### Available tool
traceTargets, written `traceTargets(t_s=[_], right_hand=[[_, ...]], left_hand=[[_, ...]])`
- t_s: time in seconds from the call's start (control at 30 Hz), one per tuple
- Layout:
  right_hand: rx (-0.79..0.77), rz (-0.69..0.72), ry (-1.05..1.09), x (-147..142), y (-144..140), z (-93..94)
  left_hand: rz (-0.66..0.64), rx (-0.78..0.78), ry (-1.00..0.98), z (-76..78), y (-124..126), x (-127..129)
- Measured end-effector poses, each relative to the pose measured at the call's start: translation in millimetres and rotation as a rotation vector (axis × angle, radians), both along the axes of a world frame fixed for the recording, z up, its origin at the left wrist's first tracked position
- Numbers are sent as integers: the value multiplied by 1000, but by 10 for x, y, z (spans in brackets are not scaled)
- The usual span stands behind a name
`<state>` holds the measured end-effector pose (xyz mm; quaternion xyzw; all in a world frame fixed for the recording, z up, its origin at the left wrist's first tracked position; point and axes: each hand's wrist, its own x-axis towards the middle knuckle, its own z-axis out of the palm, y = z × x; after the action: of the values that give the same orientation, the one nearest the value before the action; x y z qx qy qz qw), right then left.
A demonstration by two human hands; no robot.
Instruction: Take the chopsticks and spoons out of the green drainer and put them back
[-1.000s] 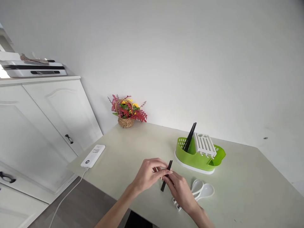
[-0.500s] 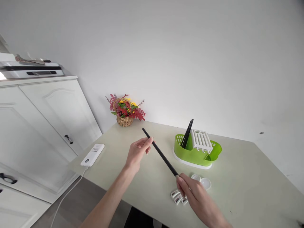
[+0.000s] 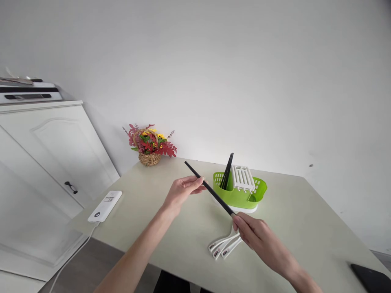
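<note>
Between my two hands, black chopsticks (image 3: 217,197) are held slantwise above the table; I cannot tell how many lie together. My left hand (image 3: 185,190) pinches them near the far end. Around the near end, my right hand (image 3: 259,234) is closed. Just beyond is a green utensil holder (image 3: 235,198) with a white slotted rack (image 3: 243,178) on it and more black chopsticks (image 3: 227,171) upright in its left compartment. White spoons (image 3: 222,245) lie on the table beneath my right hand, their bowls hidden by it.
A basket of artificial flowers (image 3: 149,158) stands at the table's back left. A white power bank (image 3: 105,206) with a cable lies at the left edge. Some black flat object (image 3: 371,278) is at the right front. White cabinets (image 3: 58,162) stand at left.
The view has shifted right, so the table's things appear further left. Both hands keep hold of the chopsticks. The black flat object at the right has come into view.
</note>
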<state>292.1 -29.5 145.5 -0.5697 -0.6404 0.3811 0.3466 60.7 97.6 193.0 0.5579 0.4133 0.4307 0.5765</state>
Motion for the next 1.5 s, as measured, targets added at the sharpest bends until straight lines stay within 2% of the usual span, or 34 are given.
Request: traceTargets(t_s=[0.1, 0.2, 0.3, 0.43, 0.53, 0.6, 0.7, 0.8, 0.97, 1.1, 1.3, 1.5], right_hand=[[-6, -6, 73, 12, 9, 39], [42, -2, 153, 90, 7, -102], [56, -54, 140, 316, -19, -497], [8, -265, 65, 753, -109, -1192], [-39, -418, 23, 979, -204, -1572], [-56, -489, 4, 1029, -254, -1706], [-53, -555, -21, 997, -283, -1764], [-50, -559, -33, 945, -266, -1743], [-41, -563, -38, 950, -229, -1727], [-41, -560, -37, 976, -236, -1755], [-31, -559, -22, 984, -251, -1777], [-19, -553, -38, 981, -229, -1798]], left_hand=[[39, 14, -27, 33, 32, 76], [98, 53, -42, 71, 118, 73], [184, 97, -63, 97, 311, -42], [307, 175, -40, 119, 665, -200], [337, 295, 1, 129, 907, -137], [287, 395, 72, 120, 1039, 13], [195, 572, 249, 57, 1206, 311], [142, 690, 445, -77, 1340, 569], [88, 666, 641, -332, 1455, 807], [47, 656, 762, -412, 1474, 953], [-49, 609, 794, -492, 1573, 1113], [-88, 763, 734, -635, 1704, 1119]])
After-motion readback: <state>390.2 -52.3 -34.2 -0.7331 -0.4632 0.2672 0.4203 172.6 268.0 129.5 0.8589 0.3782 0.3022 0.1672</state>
